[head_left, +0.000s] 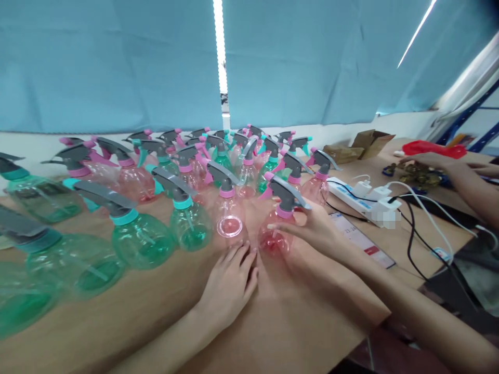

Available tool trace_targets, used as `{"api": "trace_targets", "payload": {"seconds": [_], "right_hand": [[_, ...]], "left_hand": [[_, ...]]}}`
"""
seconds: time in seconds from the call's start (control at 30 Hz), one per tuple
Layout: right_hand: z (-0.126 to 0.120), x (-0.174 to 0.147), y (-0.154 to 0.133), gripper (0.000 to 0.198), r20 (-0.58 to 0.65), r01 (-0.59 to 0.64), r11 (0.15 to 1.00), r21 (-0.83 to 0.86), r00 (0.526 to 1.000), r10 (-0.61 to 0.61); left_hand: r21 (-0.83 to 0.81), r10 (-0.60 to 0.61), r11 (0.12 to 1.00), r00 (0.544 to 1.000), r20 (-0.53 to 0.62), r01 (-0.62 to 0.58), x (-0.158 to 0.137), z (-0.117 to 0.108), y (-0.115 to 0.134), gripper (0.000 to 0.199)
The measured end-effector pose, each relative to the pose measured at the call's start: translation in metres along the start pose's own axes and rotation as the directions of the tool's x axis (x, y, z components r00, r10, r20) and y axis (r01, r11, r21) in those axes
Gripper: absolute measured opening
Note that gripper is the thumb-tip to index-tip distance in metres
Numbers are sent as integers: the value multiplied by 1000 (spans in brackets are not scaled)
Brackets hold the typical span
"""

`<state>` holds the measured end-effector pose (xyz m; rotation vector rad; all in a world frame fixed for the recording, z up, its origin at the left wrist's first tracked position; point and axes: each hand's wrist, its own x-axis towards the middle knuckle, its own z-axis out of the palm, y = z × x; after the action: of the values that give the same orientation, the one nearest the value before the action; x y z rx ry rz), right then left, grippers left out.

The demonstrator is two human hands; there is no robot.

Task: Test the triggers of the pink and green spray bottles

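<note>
My right hand (pixel 314 226) has its fingers around a pink spray bottle (pixel 276 240) with a grey trigger head, which stands upright on the brown tabletop (pixel 280 311). Palm down, my left hand (pixel 230 280) lies on the table with fingers stretched out and nothing in it. Just beyond its fingertips is another clear pink spray bottle (pixel 226 215) with a pink collar. To the left stand green spray bottles, among them a small one (pixel 190 228) and a wider one (pixel 142 241), both with turquoise collars. Many more pink and green bottles crowd behind these.
A white power strip (pixel 356 200) with chargers and cables sits to the right, beside a phone (pixel 362 239). Farther right, another person's hand (pixel 432 158) is near a red bag (pixel 434 149). An open cardboard box (pixel 372 143) stands behind. Blue curtain (pixel 117 67) covers the back.
</note>
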<state>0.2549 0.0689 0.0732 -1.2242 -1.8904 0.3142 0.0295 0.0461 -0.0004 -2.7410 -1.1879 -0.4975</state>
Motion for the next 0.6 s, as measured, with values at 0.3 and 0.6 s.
{"api": "trace_targets", "payload": {"seconds": [0.3, 0.6], "right_hand": [[12, 38, 12, 27, 5, -27, 999, -46, 1000, 27], [25, 62, 13, 19, -24, -65, 998, -3, 998, 65]], "left_hand": [[-27, 32, 999, 999, -19, -33, 0, 3, -2, 37], [-87, 51, 995, 999, -13, -52, 1, 0, -3, 36]]}}
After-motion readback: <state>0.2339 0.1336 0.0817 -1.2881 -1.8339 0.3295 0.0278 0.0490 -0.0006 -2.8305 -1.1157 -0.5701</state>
